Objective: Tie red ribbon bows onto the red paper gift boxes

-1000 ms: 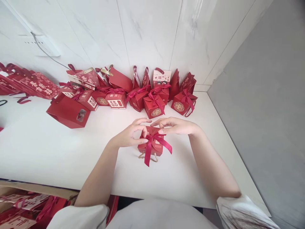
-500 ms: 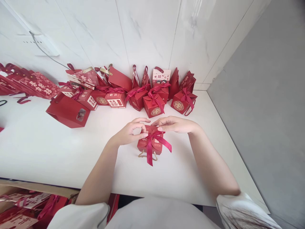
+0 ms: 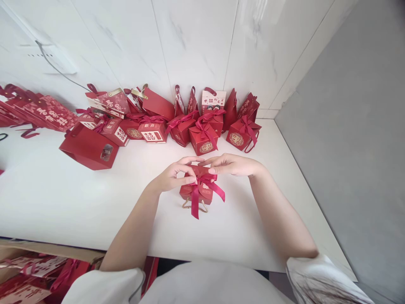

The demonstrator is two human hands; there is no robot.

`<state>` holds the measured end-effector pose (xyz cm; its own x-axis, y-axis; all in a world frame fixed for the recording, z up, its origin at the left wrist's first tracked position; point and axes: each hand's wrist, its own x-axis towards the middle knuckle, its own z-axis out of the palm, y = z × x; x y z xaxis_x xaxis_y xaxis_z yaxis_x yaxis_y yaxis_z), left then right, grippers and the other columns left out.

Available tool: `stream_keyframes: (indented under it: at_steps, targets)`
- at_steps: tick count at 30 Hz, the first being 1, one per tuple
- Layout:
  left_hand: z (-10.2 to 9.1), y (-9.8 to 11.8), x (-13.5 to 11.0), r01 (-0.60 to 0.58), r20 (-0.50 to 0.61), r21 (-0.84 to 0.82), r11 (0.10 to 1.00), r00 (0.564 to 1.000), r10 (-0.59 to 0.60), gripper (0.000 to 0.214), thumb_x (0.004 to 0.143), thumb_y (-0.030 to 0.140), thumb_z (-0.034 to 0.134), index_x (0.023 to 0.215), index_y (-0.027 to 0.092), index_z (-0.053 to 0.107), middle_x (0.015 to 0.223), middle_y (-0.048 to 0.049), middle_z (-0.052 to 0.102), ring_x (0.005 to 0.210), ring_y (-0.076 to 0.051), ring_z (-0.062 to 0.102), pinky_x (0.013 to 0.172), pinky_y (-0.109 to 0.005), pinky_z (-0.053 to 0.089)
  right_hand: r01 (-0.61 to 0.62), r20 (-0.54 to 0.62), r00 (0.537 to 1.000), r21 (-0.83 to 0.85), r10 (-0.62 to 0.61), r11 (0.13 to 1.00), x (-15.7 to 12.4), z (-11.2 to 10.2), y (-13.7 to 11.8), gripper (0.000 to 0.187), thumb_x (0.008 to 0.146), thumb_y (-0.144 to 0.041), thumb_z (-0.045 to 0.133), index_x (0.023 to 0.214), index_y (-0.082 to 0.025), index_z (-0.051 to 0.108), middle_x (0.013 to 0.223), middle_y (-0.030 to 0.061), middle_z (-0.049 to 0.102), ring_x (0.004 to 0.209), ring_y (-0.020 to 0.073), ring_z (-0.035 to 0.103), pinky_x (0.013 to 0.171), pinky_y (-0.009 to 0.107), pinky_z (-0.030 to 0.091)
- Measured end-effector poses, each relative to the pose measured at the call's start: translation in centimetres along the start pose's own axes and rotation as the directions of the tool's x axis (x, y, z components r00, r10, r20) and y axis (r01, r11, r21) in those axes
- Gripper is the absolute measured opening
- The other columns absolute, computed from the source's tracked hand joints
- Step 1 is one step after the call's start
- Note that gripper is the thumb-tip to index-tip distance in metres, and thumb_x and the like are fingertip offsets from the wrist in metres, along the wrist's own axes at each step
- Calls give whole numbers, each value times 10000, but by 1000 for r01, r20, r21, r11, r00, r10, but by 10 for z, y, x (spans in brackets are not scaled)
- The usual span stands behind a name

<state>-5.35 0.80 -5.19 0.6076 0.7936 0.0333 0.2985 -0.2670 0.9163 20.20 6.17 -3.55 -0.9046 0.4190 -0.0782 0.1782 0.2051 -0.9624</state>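
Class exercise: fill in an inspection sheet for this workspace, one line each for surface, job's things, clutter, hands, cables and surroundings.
Surface: white table, box stands on it.
Job's things: red box with ribbon tied on top, tails hanging over the front.
Clutter: row of gift boxes along the wall; red bag lying flat.
Hands: left hand and right hand pinch the ribbon.
Cables: grey cable on the wall.
Surroundings: marble wall; carton below the table.

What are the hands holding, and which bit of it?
Both hands, left hand and right hand, hold the ribbon bow on top of a small red gift box standing on the white table, pinching it with the fingertips.
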Motion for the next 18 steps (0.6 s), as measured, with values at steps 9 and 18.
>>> stream_keyframes:
  at_steps: [9,18]
  targets:
    - [-6,-12,-2,-11,-97,4,1000,995,11,235,878,383,622,751,186,605,1413,-78,522,1342,-265,462,1159,-464,313,-30,34,999,-36,31,999,-1,-2,-1,391,860,-568,613,848,-200,744,1083,57,676,1026,220,583,911,340,423]
    - [-4,3,-5,49,-67,240,969,997,-34,299,831,385,668,652,179,544,1419,-63,505,1313,-257,469,1124,-411,360,-33,-58,998,-82,28,996,2,3,0,308,930,-464,532,922,-180,650,1082,57,652,931,183,582,843,335,447]
